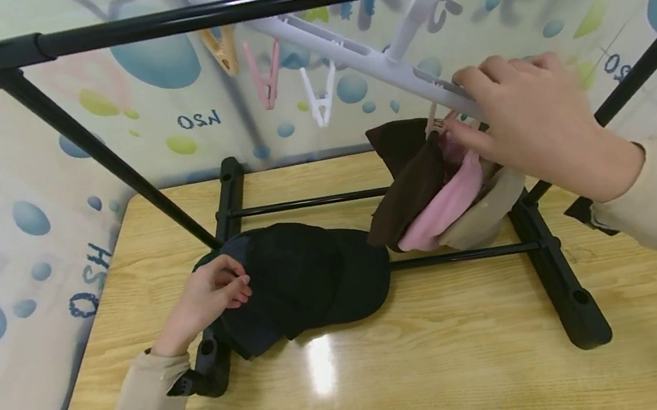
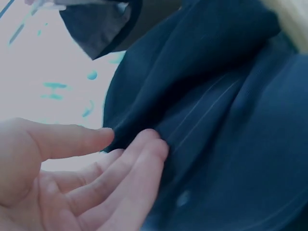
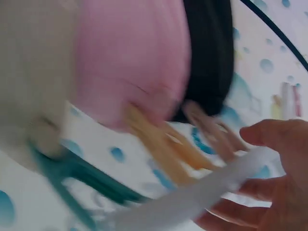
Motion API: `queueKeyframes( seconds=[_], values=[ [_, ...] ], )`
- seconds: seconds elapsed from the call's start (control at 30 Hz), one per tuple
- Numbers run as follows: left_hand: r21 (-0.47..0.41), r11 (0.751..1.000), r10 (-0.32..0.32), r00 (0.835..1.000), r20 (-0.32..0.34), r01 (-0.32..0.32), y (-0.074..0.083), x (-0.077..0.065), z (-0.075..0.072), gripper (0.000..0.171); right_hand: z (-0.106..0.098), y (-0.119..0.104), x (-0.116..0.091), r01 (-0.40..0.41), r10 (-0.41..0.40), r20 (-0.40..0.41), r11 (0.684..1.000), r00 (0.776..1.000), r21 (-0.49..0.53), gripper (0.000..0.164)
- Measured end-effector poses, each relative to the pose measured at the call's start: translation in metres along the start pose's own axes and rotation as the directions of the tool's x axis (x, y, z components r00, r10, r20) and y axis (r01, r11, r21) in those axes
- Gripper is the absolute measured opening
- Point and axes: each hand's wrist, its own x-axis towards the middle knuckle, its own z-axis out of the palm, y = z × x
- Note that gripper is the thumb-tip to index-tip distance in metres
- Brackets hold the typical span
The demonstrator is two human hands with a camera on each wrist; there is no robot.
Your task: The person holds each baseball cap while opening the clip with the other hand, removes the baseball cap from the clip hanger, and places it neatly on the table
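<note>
My right hand (image 1: 535, 121) grips the right end of a white clip hanger (image 1: 344, 50), which hangs tilted from a black bar by its strap-like hook. In the right wrist view its thumb and fingers lie on either side of the hanger. Clothespins beneath, one a green clothespin (image 3: 77, 175), hold a dark brown cap (image 1: 410, 178), a pink cap (image 1: 446, 205) and a beige cap (image 1: 483, 214). My left hand (image 1: 215, 296), fingers loosely bent, is at the left edge of a black cap (image 1: 307, 275) on the table. Fingertips lie against its fabric in the left wrist view.
The black rack's top bar (image 1: 248, 8) crosses above, and its feet stand on the wooden table (image 1: 393, 379). An orange clothespin (image 1: 223, 51), a pink clothespin (image 1: 266, 76) and a white clothespin (image 1: 321, 96) hang on the hanger's left part. A patterned curtain (image 1: 15, 280) surrounds the table.
</note>
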Motion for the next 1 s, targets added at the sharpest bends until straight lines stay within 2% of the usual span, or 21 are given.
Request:
queueKeyframes(
  seconds=[0.1, 0.2, 0.33, 0.4, 0.6, 0.83, 1.0],
  values=[
    [0.039, 0.999, 0.014, 1.000, -0.028, -0.013, 0.006, 0.001, -0.007, 0.010, 0.006, 0.009, -0.011, -0.019, 0.015, 0.106, 0.999, 0.994, 0.029, 0.048],
    [0.100, 0.994, 0.048, 0.998, -0.048, -0.043, 0.013, 0.005, -0.010, 0.010, 0.009, 0.018, -0.023, -0.077, 0.062, 0.188, 0.994, 0.980, 0.074, 0.049],
    [0.181, 0.979, 0.106, 0.993, -0.057, -0.094, 0.026, 0.014, -0.009, 0.009, 0.009, 0.027, -0.033, -0.122, 0.084, 0.253, 0.983, 0.964, 0.138, 0.044],
    [0.220, 0.967, 0.143, 0.988, -0.059, -0.127, 0.033, 0.019, -0.007, 0.008, 0.009, 0.030, -0.036, -0.116, 0.068, 0.272, 0.979, 0.960, 0.166, 0.045],
    [0.247, 0.941, 0.248, 0.968, -0.037, -0.231, 0.051, 0.032, 0.006, 0.008, 0.008, 0.035, -0.039, -0.081, 0.024, 0.271, 0.976, 0.962, 0.201, 0.045],
    [0.231, 0.938, 0.271, 0.962, -0.021, -0.259, 0.061, 0.044, 0.018, 0.007, 0.005, 0.037, -0.041, -0.054, 0.019, 0.202, 0.984, 0.979, 0.171, 0.047],
    [0.238, 0.923, 0.315, 0.949, -0.015, -0.302, 0.063, 0.050, 0.022, 0.006, -0.003, 0.039, -0.038, -0.047, 0.023, 0.170, 0.989, 0.985, 0.141, 0.044]
  ],
)
